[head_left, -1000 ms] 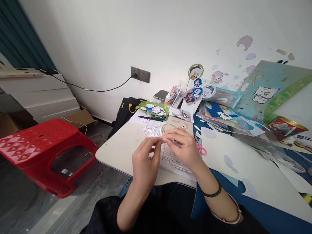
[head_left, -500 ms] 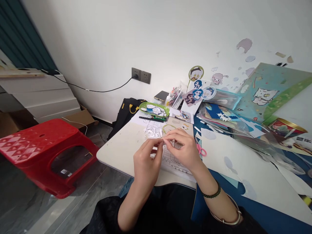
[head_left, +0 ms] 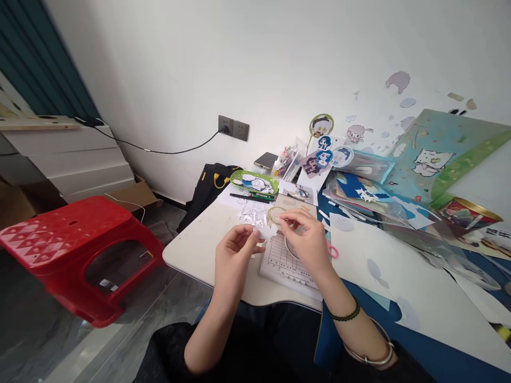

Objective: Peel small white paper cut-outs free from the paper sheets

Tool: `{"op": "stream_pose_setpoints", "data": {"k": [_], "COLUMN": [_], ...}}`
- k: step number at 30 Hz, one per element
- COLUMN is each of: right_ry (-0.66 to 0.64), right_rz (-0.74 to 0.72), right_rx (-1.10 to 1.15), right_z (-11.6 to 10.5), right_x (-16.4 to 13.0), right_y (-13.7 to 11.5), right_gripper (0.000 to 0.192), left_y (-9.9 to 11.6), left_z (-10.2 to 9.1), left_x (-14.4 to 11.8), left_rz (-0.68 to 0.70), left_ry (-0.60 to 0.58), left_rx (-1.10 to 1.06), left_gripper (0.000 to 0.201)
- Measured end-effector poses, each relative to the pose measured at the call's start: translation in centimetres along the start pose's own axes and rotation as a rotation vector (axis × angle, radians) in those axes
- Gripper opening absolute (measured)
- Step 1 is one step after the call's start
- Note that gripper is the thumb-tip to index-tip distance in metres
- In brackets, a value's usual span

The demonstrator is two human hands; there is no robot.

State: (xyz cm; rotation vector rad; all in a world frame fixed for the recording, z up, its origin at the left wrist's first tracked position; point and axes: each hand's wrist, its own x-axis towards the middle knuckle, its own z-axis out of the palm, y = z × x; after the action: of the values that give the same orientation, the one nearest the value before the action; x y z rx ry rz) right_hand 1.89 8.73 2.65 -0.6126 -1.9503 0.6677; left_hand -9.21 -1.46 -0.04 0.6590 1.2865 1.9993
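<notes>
My left hand [head_left: 233,258] pinches a small white paper cutout [head_left: 267,232] between thumb and fingertips, above the table. To its right, my right hand [head_left: 307,236] is closed in a pinch beside the cutout's edge. What its fingertips hold, if anything, is too small to make out. Below the hands lies a printed sheet with a table grid [head_left: 289,266]. A pile of white paper scraps [head_left: 252,214] sits just beyond the left hand. Pink-handled scissors [head_left: 332,250] lie beside the right wrist, their blades mostly hidden.
A green tray [head_left: 235,177] of paper cutouts stands at the back, with pens [head_left: 255,197] before it. Plastic bags of paper [head_left: 359,189] and a large white sheet [head_left: 399,250] cover the right side. A red stool [head_left: 72,229] stands left of the table [head_left: 191,250].
My hands have come apart from touching fingertips. The white cutout now shows in the left hand, and the right hand has drawn slightly to the right. The view has shifted slightly.
</notes>
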Motion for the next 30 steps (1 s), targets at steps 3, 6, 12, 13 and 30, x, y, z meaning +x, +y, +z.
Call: {"op": "stream_pose_setpoints", "data": {"k": [3,6,12,13,30], "right_ry": [-0.116,-0.127,-0.18,-0.194,-0.26], "right_rz": [0.025,0.101,0.188,0.191,0.133], "right_rx": [-0.001,-0.027,-0.013,0.005,0.096], "right_z": [0.3,0.3,0.1,0.1,0.2], "right_x": [-0.1,-0.2,-0.1,-0.1,-0.5], "right_y": [0.4,0.5,-0.1,-0.2,-1.1], "right_gripper": [0.014,0.008,0.009,0.011,0.008], "left_y": [-0.1,-0.1,0.0,0.0,-0.1], "left_z": [0.0,0.0,0.0,0.0,0.0], "left_x": [0.1,0.1,0.0,0.0,-0.1], "left_rz": [-0.01,-0.013,0.012,0.017,0.024], "left_ry": [0.008,0.01,0.027,0.028,-0.118], "left_rx": [-0.052,-0.078,-0.078,-0.072,0.038], "left_gripper": [0.017,0.017,0.015,0.013,0.011]}}
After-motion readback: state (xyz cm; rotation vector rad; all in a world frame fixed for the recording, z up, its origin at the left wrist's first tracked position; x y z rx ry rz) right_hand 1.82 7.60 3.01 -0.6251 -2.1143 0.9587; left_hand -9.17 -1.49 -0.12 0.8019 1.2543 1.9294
